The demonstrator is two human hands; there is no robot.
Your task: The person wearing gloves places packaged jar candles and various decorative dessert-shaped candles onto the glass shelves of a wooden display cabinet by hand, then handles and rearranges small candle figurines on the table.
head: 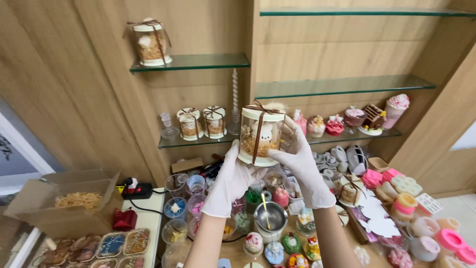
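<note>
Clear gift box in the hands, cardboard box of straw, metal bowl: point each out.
clear gift box [261, 135], head view, on its clear front wall.
cardboard box [74, 218], head view, on its front side.
metal bowl [274, 218], head view, on its rim.

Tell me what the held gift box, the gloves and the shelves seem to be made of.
Gift box: clear glossy plastic, probably; contents show through, brown ribbon around it. Gloves on left hand and right hand: thin white latex-like rubber, wrinkled. Shelves: glass, greenish see-through edges.

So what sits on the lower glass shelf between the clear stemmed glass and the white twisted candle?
In the head view, two clear ribbon-tied cylinder boxes stand side by side between the stemmed glass and the twisted candle.
</note>
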